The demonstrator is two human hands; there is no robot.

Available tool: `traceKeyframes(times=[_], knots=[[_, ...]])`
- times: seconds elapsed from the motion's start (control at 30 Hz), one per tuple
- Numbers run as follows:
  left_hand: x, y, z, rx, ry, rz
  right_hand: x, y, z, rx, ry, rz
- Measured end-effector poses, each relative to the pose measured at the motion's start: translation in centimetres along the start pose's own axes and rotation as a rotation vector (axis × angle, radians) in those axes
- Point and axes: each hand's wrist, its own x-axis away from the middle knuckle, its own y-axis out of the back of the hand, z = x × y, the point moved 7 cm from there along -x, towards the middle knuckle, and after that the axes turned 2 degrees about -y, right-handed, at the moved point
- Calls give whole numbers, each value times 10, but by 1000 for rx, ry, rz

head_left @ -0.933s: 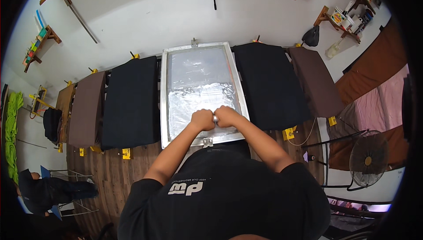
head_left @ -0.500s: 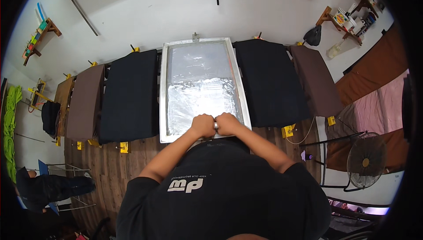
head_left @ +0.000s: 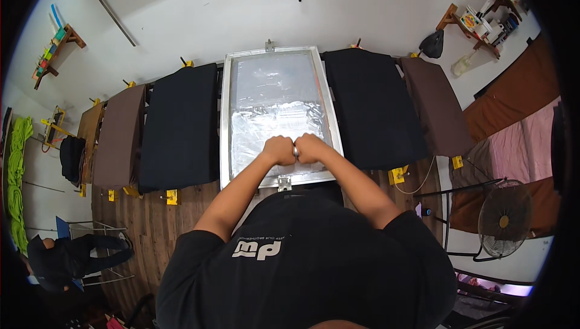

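Note:
A metal-framed printing screen (head_left: 226, 118) lies lengthwise before me, its mesh covered with clear, shiny film or tape. My left hand (head_left: 280, 150) and my right hand (head_left: 312, 148) are closed side by side over its near half, knuckles up. A small silvery piece (head_left: 296, 151) shows where they meet; I cannot tell if it is a ring or part of something held. Whatever my fingers wrap is hidden beneath them. A metal bracket (head_left: 284, 183) sits on the frame's near edge, another bracket (head_left: 269, 45) at the far edge.
Boards with black cloth (head_left: 179, 124) (head_left: 376, 105) flank the screen, with brown cloth boards (head_left: 121, 136) (head_left: 436, 102) beyond. Yellow clamps (head_left: 172, 197) hang along the row. At lower left a person (head_left: 66, 259) sits or leans by a folding frame. A fan (head_left: 504, 220) stands right.
Both closed hands have slid together away from me, off the screen's near edge and further over the mesh. The near bracket has come into sight. My view has shifted slightly.

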Motion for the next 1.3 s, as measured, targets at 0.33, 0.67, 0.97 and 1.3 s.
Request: traceKeyframes(times=[0.33,0.67,0.97,1.3], knots=[[21,-6,-8,75,49,98,16,-12,2,-114,23,91],[37,-20,-9,77,-74,-380,30,-22,15,-48,-47,-272],[11,-4,6,84,56,49,8,0,6,-33,3,88],[-13,3,11,-2,67,72,-15,5,-8,-9,-33,-4]])
